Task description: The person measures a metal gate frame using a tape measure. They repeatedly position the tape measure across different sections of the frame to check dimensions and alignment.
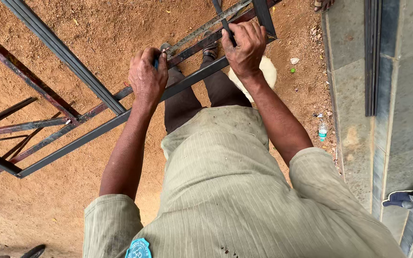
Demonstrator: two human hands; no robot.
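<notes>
Left hand (pixel 146 76) fisted around small blue-handled tool against metal frame (pixel 96 126) | right hand (pixel 245 45) clamped over steel ruler (pixel 206 26) on frame's upper bar | step judged: measuring and marking | next: ruler held steady, tool tip kept on line

Head camera looks steeply down, close, over the person's torso.

Reddish-brown sandy ground (pixel 72 200) fills most of the scene in flat daylight. Along its right edge runs grey stone paving (pixel 407 95), with a small plastic bottle (pixel 322 131) and scattered pebbles (pixel 294 60) lying near that edge
</notes>
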